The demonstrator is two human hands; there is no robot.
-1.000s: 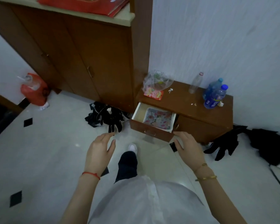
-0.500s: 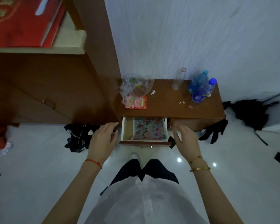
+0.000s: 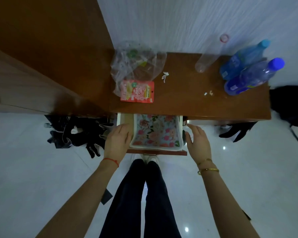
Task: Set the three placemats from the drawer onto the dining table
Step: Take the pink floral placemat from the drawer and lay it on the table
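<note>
The person stands on a pale glossy tiled floor (image 3: 41, 177), dark trouser legs (image 3: 141, 194) directly below the camera. The left hand (image 3: 117, 141), red string at the wrist, rests at the left edge of the open drawer (image 3: 126, 121), fingers loosely spread and gripping nothing. The right hand (image 3: 198, 141), two gold bracelets at the wrist, hangs just beside the drawer's right edge, fingers open and empty. Inside the drawer lies the floral placemat (image 3: 155, 131), pink and orange flowers on pale blue, with a white rim; whether more mats lie beneath cannot be told. Black gloves (image 3: 83, 133) lie on the floor to the left. On the brown low cabinet (image 3: 187, 103) above the drawer: a red snack packet (image 3: 138, 91), its printing too blurred to read; a crumpled clear plastic bag (image 3: 136, 64) touching it; a clear empty bottle (image 3: 206, 61); two blue bottles (image 3: 248, 73) with unreadable labels. A tall wooden cupboard (image 3: 50, 48) stands on the left. A white textured wall (image 3: 179, 23) lies behind.
</note>
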